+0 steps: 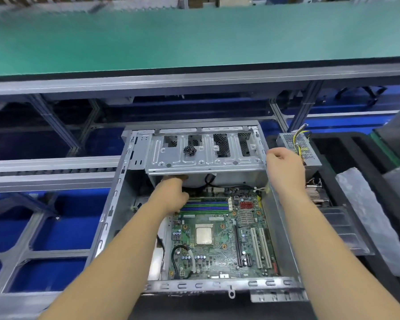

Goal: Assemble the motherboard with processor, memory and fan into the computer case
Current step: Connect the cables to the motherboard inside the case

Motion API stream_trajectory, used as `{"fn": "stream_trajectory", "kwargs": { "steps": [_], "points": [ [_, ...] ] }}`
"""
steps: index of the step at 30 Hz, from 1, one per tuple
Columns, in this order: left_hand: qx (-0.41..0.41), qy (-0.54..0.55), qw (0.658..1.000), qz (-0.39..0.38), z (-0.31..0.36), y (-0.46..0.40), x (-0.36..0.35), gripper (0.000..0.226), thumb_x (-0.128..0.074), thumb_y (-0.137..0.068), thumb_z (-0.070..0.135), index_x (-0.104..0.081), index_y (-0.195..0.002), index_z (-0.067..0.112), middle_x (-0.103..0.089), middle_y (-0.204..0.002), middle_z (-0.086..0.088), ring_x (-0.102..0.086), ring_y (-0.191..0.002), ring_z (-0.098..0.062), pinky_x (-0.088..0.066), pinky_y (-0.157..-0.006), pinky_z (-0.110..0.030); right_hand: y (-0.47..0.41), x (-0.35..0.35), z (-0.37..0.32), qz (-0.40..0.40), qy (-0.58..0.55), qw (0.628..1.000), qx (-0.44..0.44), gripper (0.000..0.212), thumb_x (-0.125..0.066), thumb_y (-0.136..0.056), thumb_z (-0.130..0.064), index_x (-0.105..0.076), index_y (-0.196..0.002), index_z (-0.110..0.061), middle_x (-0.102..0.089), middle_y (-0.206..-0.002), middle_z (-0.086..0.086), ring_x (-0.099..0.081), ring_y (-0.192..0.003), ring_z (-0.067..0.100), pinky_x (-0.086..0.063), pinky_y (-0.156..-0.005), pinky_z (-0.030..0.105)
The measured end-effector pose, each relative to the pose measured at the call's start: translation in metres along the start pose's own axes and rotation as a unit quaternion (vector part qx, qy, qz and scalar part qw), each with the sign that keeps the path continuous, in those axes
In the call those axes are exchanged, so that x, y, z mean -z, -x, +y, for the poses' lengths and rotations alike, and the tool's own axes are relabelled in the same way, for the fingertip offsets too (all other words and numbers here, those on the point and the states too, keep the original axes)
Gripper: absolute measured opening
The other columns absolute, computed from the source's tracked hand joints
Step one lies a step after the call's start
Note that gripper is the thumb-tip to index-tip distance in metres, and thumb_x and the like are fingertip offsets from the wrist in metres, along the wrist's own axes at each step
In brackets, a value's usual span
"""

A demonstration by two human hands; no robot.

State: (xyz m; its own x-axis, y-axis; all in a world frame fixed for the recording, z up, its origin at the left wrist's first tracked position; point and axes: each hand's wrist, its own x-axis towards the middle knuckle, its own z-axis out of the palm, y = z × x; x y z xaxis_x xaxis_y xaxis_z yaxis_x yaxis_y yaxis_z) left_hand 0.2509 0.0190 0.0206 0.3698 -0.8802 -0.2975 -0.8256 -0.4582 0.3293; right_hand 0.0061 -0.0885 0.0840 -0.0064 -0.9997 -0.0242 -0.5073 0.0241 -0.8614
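Observation:
An open grey metal computer case [116, 199] lies in front of me. The green motherboard [219, 255] lies flat inside it, with the silver processor [204, 235] in its socket and blue and green memory slots [206, 206] above. My left hand [173, 195] reaches under the drive cage [206, 155] at the board's far left edge; its fingers are hidden. My right hand [284, 167] grips the case's right wall at the cage's corner. No fan shows on the board.
A power supply [298, 148] with yellow and black wires stands right of the case. A finned heatsink [315, 195] lies beside it on a black foam tray [346, 227]. A green conveyor belt [194, 38] runs behind. Blue bins [62, 232] sit left.

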Motion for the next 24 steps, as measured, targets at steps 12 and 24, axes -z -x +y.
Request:
{"fn": "stream_trajectory", "kwargs": {
  "steps": [12,24],
  "points": [
    [0.002,-0.031,0.999,0.037,-0.001,0.006,0.000,0.024,-0.054,-0.094,0.024,-0.051,-0.072,0.015,-0.057,-0.084,-0.007,-0.060,-0.093,-0.033,-0.044,-0.076,-0.033,0.009,-0.012,-0.005,-0.011,0.207,0.976,0.060,0.027,-0.048,-0.097,-0.032,-0.050,-0.123,-0.026,-0.047,-0.121,0.007,-0.053,-0.096,0.033,-0.043,-0.074,0.041],
    [0.008,0.032,0.995,0.098,-0.002,0.006,-0.002,0.015,-0.052,-0.091,0.010,-0.058,-0.078,0.007,-0.059,-0.080,-0.008,-0.058,-0.078,-0.031,-0.047,-0.063,-0.033,0.013,-0.014,-0.007,-0.009,0.244,0.967,0.070,0.035,-0.046,-0.099,-0.031,-0.049,-0.132,-0.022,-0.046,-0.130,0.008,-0.053,-0.106,0.035,-0.046,-0.079,0.043]
  ]
}}
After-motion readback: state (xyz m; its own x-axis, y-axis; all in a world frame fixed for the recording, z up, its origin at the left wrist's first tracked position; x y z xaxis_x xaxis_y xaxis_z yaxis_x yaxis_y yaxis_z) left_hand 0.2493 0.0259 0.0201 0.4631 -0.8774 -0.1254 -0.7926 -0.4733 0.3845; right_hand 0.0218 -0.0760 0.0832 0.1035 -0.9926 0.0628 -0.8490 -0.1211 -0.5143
